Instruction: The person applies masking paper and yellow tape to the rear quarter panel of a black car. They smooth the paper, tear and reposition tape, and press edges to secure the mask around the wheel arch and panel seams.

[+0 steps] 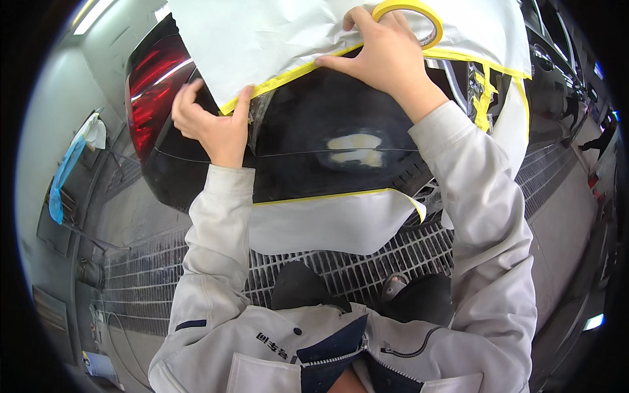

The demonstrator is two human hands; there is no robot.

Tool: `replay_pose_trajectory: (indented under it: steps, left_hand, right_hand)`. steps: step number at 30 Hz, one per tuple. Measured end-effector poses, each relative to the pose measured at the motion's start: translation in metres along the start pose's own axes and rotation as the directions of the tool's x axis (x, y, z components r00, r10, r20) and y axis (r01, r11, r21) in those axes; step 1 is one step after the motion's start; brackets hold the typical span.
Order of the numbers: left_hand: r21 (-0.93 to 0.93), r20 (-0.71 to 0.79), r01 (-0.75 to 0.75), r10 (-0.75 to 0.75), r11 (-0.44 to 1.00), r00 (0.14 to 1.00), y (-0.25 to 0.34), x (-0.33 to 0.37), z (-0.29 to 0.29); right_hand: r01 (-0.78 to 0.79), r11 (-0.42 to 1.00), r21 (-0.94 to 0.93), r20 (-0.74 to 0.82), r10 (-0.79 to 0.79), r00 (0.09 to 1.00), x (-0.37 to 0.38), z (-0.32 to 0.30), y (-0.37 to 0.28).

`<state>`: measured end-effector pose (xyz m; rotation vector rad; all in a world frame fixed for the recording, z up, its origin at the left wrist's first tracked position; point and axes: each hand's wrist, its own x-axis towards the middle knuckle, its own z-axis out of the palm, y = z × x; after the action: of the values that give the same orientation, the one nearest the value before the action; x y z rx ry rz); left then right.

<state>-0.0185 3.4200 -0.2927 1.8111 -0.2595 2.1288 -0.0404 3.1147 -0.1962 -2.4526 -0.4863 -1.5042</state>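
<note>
A white masking sheet (282, 39) edged with yellow tape lies over the top of a black car panel (295, 124). My left hand (213, 131) is at the sheet's lower left corner, its thumb against the taped edge and its fingers spread beside the red tail light (154, 92). My right hand (393, 62) is farther along the same edge, thumb stretched along the tape and other fingers curled. A roll of yellow masking tape (432, 23) is in the right hand, its inner fingers partly hidden. A pale sanded patch (355, 150) marks the panel below.
A second white sheet (321, 226) with a yellow taped edge hangs below the panel, over a floor grating (354, 259). Yellow tape strips (483, 98) hang at the panel's right. Another dark car (550, 72) stands at the right. Blue and white sheeting (69, 164) hangs at the left.
</note>
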Motion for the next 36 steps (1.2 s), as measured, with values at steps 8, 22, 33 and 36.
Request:
replay_pose_trajectory:
  steps: [8,22,33,36]
  left_hand:
    - [-0.298,0.506,-0.289,0.407,0.910,0.760,0.067,0.000,0.002]
    - [-0.160,0.614,-0.354,0.373,0.922,0.695,0.032,-0.022,-0.020]
    - [-0.414,0.258,-0.231,0.357,0.880,0.898,0.039,0.038,-0.020]
    - [-0.380,0.306,-0.236,0.363,0.894,0.880,0.062,0.049,0.013]
  right_hand:
    - [0.039,0.999,0.021,0.089,-0.041,0.995,0.014,-0.004,-0.001]
    - [0.109,0.976,0.189,0.168,-0.142,0.976,0.029,-0.003,0.071]
    - [0.140,0.976,0.166,0.176,-0.169,0.970,0.030,0.000,0.066]
    - [0.115,0.972,0.203,0.252,-0.165,0.953,0.032,-0.004,0.065]
